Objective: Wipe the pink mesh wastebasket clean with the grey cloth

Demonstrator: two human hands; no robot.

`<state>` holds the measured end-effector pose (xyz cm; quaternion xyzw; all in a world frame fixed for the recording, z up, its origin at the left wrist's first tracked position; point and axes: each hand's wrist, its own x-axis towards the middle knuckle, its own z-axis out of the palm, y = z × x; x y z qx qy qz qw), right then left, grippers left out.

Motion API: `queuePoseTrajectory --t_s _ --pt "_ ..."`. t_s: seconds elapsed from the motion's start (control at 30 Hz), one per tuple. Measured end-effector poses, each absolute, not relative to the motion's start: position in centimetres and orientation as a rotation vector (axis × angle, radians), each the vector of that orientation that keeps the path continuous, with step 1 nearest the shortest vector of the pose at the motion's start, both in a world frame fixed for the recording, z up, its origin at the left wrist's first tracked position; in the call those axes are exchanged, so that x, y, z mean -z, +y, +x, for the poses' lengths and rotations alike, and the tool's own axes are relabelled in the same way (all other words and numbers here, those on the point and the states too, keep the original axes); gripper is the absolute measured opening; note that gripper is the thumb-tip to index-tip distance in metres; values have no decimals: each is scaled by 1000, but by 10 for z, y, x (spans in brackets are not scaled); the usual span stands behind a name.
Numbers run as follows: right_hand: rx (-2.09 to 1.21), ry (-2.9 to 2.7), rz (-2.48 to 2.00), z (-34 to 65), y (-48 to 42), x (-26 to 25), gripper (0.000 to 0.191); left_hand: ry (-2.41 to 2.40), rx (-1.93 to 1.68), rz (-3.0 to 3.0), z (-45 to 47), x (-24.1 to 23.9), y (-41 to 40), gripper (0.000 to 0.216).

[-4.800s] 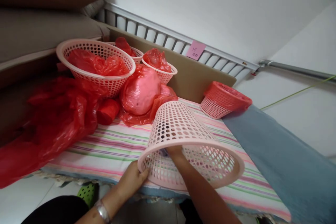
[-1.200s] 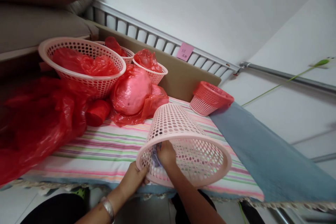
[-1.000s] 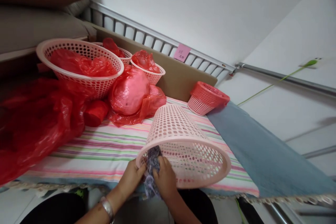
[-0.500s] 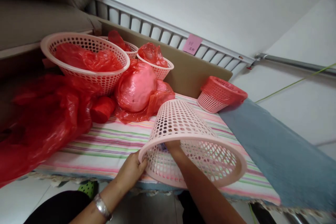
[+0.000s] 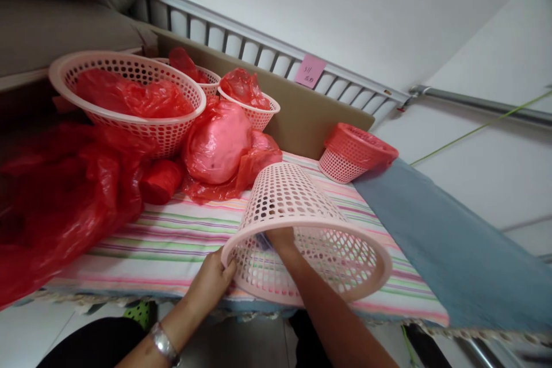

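Observation:
A pink perforated plastic basket (image 5: 293, 192) lies on its side on a striped cloth, its wide mouth facing me. My left hand (image 5: 218, 273) is closed on the left part of the rim, thumb on the near side. Inside the basket, against the upper wall, is my right hand (image 5: 280, 238), its fingers mostly hidden. A soft purple cloth (image 5: 263, 241) shows beside those fingers and appears to be gripped by them.
Behind, on the left, a large pink basket (image 5: 172, 129) and two smaller ones hold red plastic bags. A red bag with a pink bundle (image 5: 219, 144) and loose red plastic (image 5: 86, 195) lie nearby. A red-lined basket (image 5: 342, 164) stands at right, before a railing (image 5: 241, 49).
The whole view has shifted slightly, so things sit further left. My left hand keeps its hold on the rim, and my right hand stays inside the basket with little visible movement.

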<state>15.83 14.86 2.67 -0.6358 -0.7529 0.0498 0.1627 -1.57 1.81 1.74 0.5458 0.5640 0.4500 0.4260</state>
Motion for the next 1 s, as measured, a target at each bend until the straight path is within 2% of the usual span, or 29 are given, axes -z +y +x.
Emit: queuePoseTrajectory --t_s 0.33,0.73,0.9,1.0 --pt "-4 -2356 -1807 167 17 -9 32 1379 -1157 1333 -15 -15 17 30" --pt "17 -2345 -1822 163 17 -8 34 1288 -1114 1273 -11 5 15 32" --pt "30 -2335 -1807 163 18 -6 33 1188 -975 1173 0 27 13 50" --pt "35 -2335 -1807 164 17 -5 33 1159 -970 1153 3 32 14 54"
